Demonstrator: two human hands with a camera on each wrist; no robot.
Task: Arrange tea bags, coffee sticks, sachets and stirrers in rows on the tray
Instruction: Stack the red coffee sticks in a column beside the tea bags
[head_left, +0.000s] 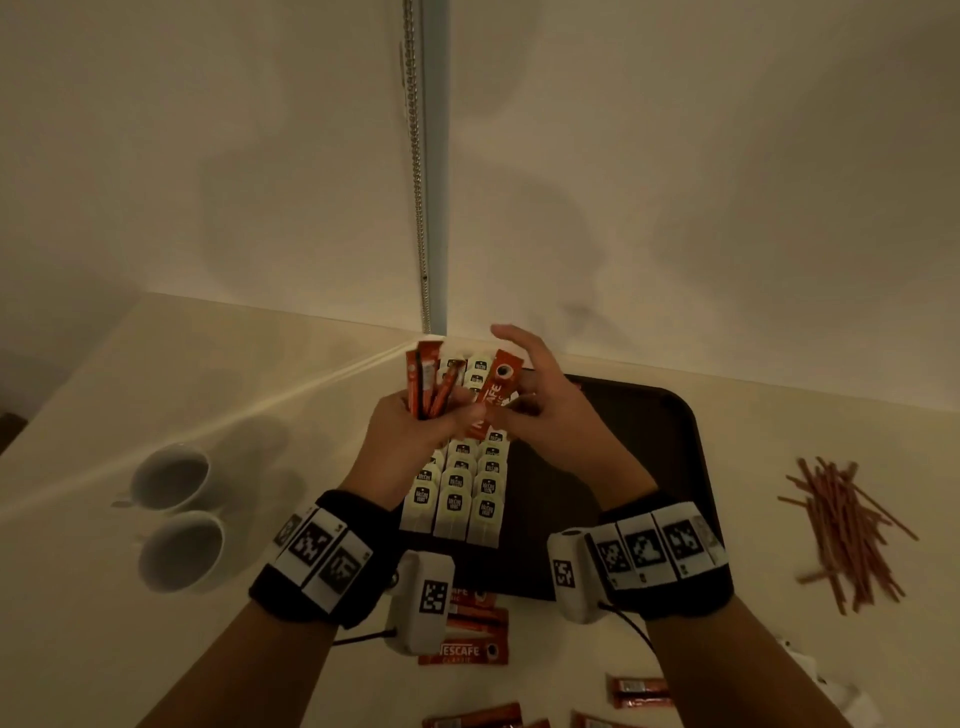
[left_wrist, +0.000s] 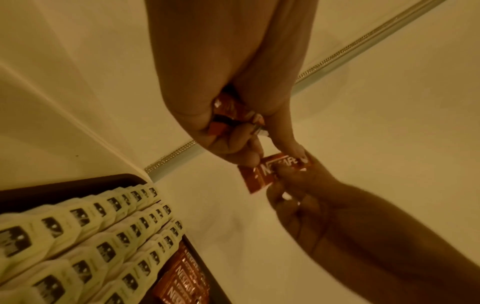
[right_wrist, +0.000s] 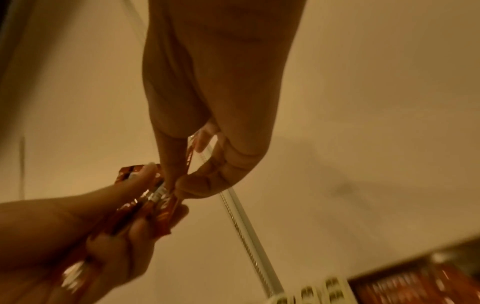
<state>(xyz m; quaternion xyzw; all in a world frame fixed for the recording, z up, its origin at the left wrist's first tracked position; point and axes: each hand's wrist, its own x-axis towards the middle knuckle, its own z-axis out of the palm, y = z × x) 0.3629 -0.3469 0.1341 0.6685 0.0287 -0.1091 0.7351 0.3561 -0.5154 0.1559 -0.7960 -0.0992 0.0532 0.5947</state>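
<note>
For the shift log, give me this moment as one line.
left hand holds coffee sticks | right hand pinches one stick | tea bags in rows on tray

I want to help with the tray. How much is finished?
Done: tea bags sit in three rows on the tray. Now: the left hand grips a bunch of coffee sticks, and the right hand pinches one. Left: loose coffee sticks and stirrers on the table.
</note>
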